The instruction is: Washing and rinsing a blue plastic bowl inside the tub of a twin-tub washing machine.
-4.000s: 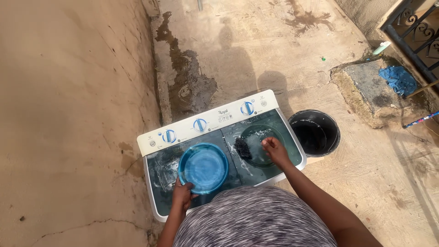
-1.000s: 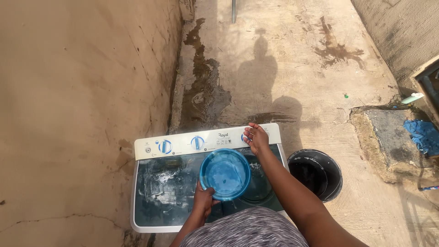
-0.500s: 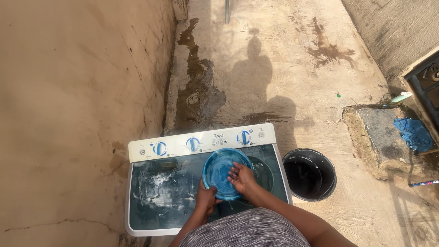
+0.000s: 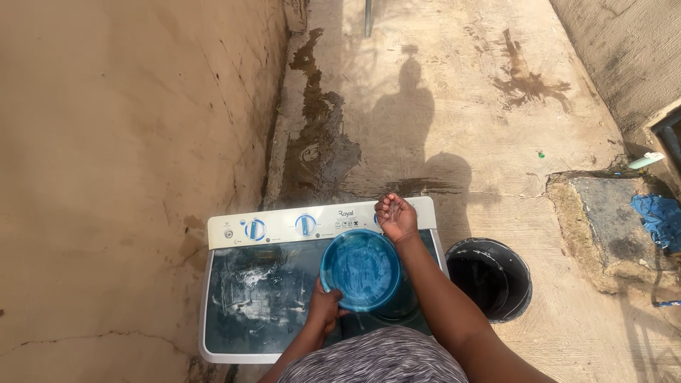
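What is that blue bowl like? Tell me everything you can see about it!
The blue bowl is round, see-through and looks like shiny plastic, with a thicker rim and a wet-looking inside. It is held over the washing machine, its open side tipped toward the camera. The left hand grips its lower-left rim. The right hand is up at the control panel just past its top edge; whether it touches the bowl is unclear.

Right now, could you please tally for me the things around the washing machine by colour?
Blue: 4 - the round lid, two dials, a cloth
Black: 1 - the bucket
White: 1 - the washing machine
Total: 6
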